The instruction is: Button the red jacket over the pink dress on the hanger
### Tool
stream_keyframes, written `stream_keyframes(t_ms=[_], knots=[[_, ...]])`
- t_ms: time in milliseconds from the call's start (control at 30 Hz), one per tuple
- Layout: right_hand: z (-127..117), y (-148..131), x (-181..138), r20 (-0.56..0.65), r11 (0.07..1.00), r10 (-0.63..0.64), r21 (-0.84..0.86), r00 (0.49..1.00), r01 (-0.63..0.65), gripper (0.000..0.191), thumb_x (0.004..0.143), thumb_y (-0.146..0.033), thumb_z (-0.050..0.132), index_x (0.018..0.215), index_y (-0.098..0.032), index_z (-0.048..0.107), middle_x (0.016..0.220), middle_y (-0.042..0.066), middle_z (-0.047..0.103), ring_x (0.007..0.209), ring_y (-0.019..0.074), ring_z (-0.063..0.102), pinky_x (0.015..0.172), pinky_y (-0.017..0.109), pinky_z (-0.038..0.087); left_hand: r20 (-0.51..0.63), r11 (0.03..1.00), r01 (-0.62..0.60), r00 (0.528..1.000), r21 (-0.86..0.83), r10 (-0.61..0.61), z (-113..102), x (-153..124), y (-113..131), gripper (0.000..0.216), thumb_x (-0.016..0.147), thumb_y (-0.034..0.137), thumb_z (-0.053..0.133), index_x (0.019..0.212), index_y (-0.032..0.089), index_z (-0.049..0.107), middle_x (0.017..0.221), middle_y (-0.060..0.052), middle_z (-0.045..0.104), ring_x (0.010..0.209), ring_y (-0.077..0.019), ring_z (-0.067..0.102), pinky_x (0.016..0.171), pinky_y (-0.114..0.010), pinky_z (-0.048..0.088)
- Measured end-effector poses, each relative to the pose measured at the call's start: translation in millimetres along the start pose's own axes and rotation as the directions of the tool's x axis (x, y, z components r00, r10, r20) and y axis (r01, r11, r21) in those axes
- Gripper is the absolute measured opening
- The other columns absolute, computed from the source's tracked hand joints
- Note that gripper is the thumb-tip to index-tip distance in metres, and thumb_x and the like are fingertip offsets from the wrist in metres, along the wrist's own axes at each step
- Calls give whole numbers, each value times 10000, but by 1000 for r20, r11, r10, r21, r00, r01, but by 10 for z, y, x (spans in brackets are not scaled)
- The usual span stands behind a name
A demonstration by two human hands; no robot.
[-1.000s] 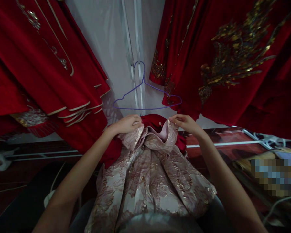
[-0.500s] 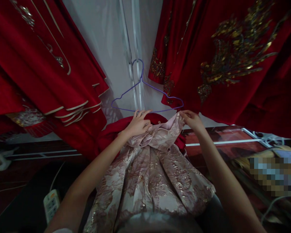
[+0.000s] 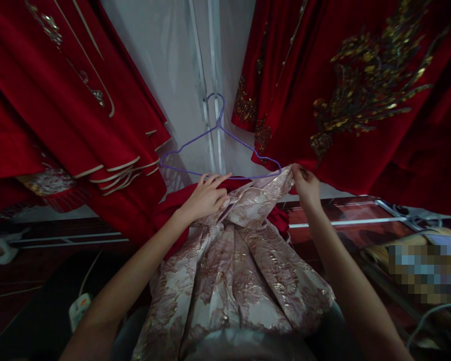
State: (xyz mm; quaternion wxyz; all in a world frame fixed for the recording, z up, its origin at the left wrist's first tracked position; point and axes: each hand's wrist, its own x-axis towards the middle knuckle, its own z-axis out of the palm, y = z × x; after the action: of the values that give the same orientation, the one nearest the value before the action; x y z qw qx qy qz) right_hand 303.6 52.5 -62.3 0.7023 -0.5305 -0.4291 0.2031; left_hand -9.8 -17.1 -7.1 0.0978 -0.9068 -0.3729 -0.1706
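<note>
A pink-and-gold brocade dress (image 3: pixel 244 271) lies across my lap, its pleated skirt spread toward me. My right hand (image 3: pixel 307 185) pinches the upper right corner of its bodice and holds the cloth stretched up and out. The purple wire hanger (image 3: pixel 199 136) hangs by its hook in front, its right end against the stretched bodice. My left hand (image 3: pixel 206 199) is at the hanger's lower bar, fingers bent over it, with the thumb down by the dress neckline. The exact grip under those fingers is partly hidden. Red cloth (image 3: pixel 173 213) lies behind the bodice.
Red embroidered garments hang at left (image 3: pixel 128 125) and right (image 3: pixel 361 150). White metal poles (image 3: pixel 213 60) stand behind the hanger, and a white rail (image 3: pixel 342 220) runs low at right. A power strip (image 3: pixel 78 308) sits at lower left, beside my left forearm.
The hanger has shifted left and slightly down at its left end. My right hand has moved right and a little up, pulling the bodice corner tauter. My left hand has shifted slightly left.
</note>
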Motion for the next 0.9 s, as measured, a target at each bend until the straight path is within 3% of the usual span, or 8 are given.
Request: stream_keyframes(t_ms=[167,267,367,467,600,733,800,900], knots=[[1,-3,-24,-52,999,39,4,998,-39,434,712,-538,631,878,-138,670,897,113,699,825,238,651,752,362,505,-10,1000,5,1000,-15,-5,-8,-11,-14,298,895,329,430,759,188,655,1474,-23,366,1257,-267,389,1064,-528,228],[64,-45,-54,-57,999,-29,-27,998,28,414,755,-532,578,850,-139,667,855,103,698,783,229,644,725,353,499,-9,999,6,1000,-33,-6,9,8,-19,291,893,332,437,762,192,656,1466,-20,380,1249,-263,401,1060,-525,233],[209,-190,-71,36,969,-213,-120,976,216,380,798,-505,536,880,-158,668,853,84,695,784,215,634,728,334,485,-5,997,3,1000,-74,-3,42,51,-6,277,890,341,449,770,201,657,1459,-16,391,1241,-260,411,1054,-526,239],[435,-416,-58,159,894,-361,-221,919,390,345,843,-479,490,907,-182,653,886,69,691,817,210,625,748,321,463,-10,991,6,1000,-137,-7,91,101,19,262,891,350,456,793,217,660,1451,-9,403,1244,-248,414,1057,-517,241],[734,-647,-49,355,798,-432,-278,829,535,298,881,-463,450,892,-199,587,841,62,668,782,212,611,757,336,437,-42,979,6,999,-203,-14,138,165,15,246,892,372,468,816,235,657,1425,13,438,1242,-229,422,1074,-506,226],[798,-723,-41,351,752,-477,-310,805,581,283,884,-483,455,867,-212,534,813,46,643,759,208,597,839,396,407,-117,960,30,991,-280,-65,64,186,-209,262,915,370,424,871,235,644,1329,-3,536,1179,-194,485,1055,-456,286],[744,-749,-12,337,762,-481,-295,809,576,294,875,-501,469,823,-219,533,788,34,637,730,194,590,847,391,405,-228,954,143,952,-265,-206,-10,119,-445,265,907,376,437,866,220,647,1269,-28,570,1145,-201,504,1024,-431,324],[656,-797,39,336,778,-480,-265,811,570,330,854,-538,487,776,-222,541,751,28,629,692,180,577,826,363,415,-439,891,391,775,-229,-453,-100,-144,-879,256,877,380,480,853,194,655,1194,-63,582,1118,-221,501,1010,-415,338]])
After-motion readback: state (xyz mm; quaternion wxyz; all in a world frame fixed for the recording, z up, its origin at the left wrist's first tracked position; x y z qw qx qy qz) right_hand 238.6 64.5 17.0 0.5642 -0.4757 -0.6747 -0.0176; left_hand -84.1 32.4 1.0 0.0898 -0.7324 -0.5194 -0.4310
